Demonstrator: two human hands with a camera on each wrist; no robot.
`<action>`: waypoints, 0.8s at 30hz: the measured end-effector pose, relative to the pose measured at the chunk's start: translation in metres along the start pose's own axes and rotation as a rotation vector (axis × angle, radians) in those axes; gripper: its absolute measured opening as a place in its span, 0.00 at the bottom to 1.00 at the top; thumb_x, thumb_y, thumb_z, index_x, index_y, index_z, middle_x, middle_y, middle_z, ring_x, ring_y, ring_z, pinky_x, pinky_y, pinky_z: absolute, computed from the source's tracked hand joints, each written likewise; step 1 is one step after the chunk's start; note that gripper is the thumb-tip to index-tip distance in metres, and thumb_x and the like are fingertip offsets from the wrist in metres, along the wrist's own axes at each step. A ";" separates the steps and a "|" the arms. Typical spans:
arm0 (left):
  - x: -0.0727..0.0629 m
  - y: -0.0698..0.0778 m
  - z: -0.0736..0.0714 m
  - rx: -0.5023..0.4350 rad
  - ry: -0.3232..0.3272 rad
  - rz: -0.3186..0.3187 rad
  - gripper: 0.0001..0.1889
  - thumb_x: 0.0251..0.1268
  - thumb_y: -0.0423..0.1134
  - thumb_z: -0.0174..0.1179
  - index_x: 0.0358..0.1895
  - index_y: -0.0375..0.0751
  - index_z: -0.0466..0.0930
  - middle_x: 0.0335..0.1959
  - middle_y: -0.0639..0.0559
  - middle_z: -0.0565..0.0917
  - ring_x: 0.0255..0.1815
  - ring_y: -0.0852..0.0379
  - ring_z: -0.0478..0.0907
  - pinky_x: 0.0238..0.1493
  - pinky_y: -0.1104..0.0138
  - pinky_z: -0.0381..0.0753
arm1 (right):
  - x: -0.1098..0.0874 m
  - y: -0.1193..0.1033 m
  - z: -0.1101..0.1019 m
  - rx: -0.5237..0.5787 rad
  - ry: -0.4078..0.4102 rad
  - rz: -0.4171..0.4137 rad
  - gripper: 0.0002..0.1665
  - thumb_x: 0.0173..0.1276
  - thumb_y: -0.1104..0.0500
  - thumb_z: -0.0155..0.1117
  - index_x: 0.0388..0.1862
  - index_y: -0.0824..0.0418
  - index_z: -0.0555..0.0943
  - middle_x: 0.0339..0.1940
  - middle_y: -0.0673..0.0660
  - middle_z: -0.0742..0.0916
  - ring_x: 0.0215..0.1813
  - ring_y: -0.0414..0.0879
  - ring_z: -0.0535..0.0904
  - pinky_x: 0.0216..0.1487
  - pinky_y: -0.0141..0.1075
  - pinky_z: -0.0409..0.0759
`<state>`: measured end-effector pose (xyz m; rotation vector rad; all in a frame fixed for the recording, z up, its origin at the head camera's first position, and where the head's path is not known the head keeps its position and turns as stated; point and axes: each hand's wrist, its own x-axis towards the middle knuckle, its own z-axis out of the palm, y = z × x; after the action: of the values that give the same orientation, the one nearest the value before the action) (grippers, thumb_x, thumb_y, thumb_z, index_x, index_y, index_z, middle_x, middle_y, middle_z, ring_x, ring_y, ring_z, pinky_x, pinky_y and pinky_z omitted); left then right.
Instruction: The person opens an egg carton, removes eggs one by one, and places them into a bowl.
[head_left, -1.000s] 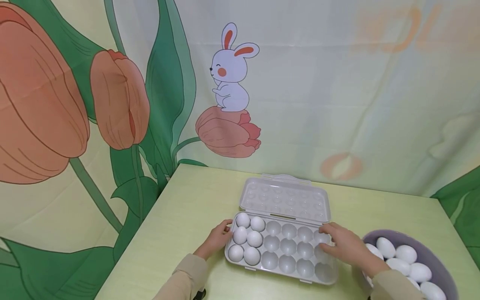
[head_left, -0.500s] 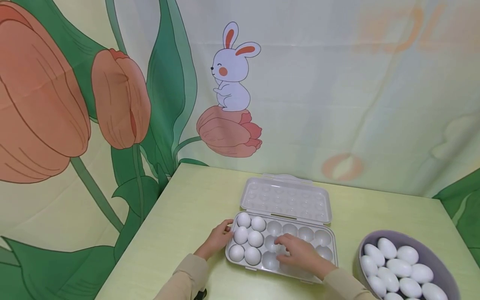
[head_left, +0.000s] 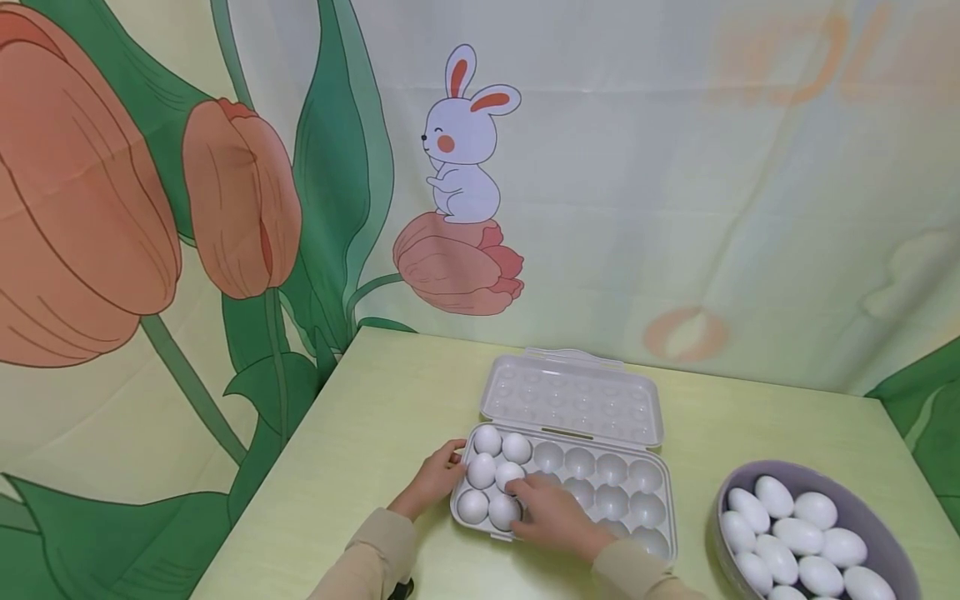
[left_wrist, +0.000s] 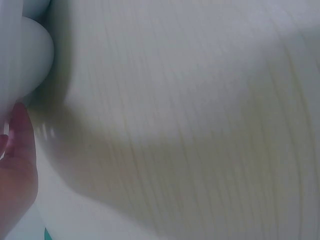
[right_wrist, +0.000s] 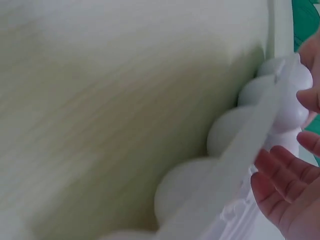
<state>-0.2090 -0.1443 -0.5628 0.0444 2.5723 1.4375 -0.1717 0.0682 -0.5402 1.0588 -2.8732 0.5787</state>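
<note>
A pale grey egg carton [head_left: 662, 508] lies with its lid [head_left: 570, 400] folded back, several white eggs [head_left: 487, 440] filling its left columns. My left hand [head_left: 437, 477] grips the carton's left end; in the left wrist view its fingers [left_wrist: 22, 127] reach the rim beside an egg. My right hand [head_left: 551, 510] hovers over the second column, thumb and fingers spread around the near egg [head_left: 503, 512]. From the right wrist view, the right fingers [right_wrist: 285, 175] are parted and loosely bent, with nothing held between them.
A purple-grey bowl [head_left: 723, 537] heaped with several white eggs [head_left: 798, 536] stands on the right of the pale yellow table [head_left: 397, 375]. Behind the table hangs a printed cloth [head_left: 600, 208] with tulips and a rabbit.
My right hand has moved left across the carton, from its right end over the vacant cups to the eggs in the second column. My left hand has stayed at the carton's left end.
</note>
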 end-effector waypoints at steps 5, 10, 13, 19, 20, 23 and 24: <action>0.000 0.000 0.000 -0.002 -0.001 -0.009 0.20 0.60 0.31 0.48 0.57 0.35 0.66 0.37 0.44 0.74 0.39 0.52 0.73 0.38 0.63 0.74 | 0.007 -0.008 0.009 -0.030 -0.014 0.045 0.22 0.49 0.50 0.62 0.44 0.56 0.75 0.30 0.50 0.77 0.27 0.40 0.71 0.23 0.30 0.67; -0.001 0.001 0.000 -0.004 -0.001 -0.003 0.20 0.60 0.31 0.48 0.57 0.35 0.65 0.37 0.43 0.74 0.38 0.52 0.73 0.38 0.63 0.74 | 0.012 -0.015 0.019 -0.088 0.006 0.158 0.21 0.48 0.45 0.63 0.38 0.56 0.76 0.29 0.50 0.76 0.27 0.41 0.71 0.20 0.32 0.66; -0.001 0.001 0.000 -0.002 -0.003 0.004 0.20 0.60 0.31 0.48 0.57 0.34 0.66 0.36 0.43 0.74 0.38 0.52 0.73 0.38 0.63 0.74 | 0.013 -0.020 0.022 -0.100 0.018 0.227 0.20 0.46 0.44 0.64 0.33 0.56 0.75 0.28 0.51 0.75 0.25 0.44 0.71 0.17 0.35 0.65; 0.000 0.000 0.000 0.002 0.005 0.013 0.20 0.59 0.31 0.48 0.56 0.35 0.66 0.36 0.43 0.74 0.38 0.52 0.74 0.38 0.62 0.75 | 0.015 -0.028 0.021 -0.087 0.012 0.338 0.21 0.43 0.44 0.65 0.29 0.57 0.75 0.27 0.52 0.74 0.23 0.46 0.71 0.17 0.38 0.67; 0.000 0.000 0.000 0.003 0.007 0.011 0.20 0.59 0.31 0.48 0.56 0.35 0.66 0.36 0.43 0.74 0.38 0.52 0.74 0.38 0.62 0.75 | 0.015 -0.029 0.021 -0.084 0.012 0.348 0.21 0.43 0.44 0.65 0.29 0.57 0.75 0.27 0.52 0.74 0.23 0.46 0.71 0.18 0.39 0.67; 0.000 -0.001 0.001 0.003 0.006 0.013 0.20 0.59 0.31 0.48 0.56 0.35 0.66 0.36 0.43 0.74 0.38 0.52 0.74 0.37 0.63 0.75 | 0.015 -0.030 0.021 -0.073 0.021 0.352 0.20 0.43 0.46 0.65 0.28 0.58 0.75 0.28 0.53 0.74 0.23 0.46 0.71 0.18 0.39 0.67; 0.000 -0.001 0.001 0.003 0.005 0.013 0.20 0.59 0.31 0.48 0.56 0.35 0.66 0.36 0.43 0.74 0.38 0.52 0.73 0.37 0.63 0.74 | 0.015 -0.030 0.022 -0.073 0.025 0.349 0.20 0.43 0.46 0.65 0.28 0.59 0.75 0.28 0.53 0.74 0.23 0.46 0.71 0.17 0.38 0.67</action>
<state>-0.2088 -0.1444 -0.5644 0.0577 2.5826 1.4407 -0.1622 0.0302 -0.5485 0.5371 -3.0489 0.4881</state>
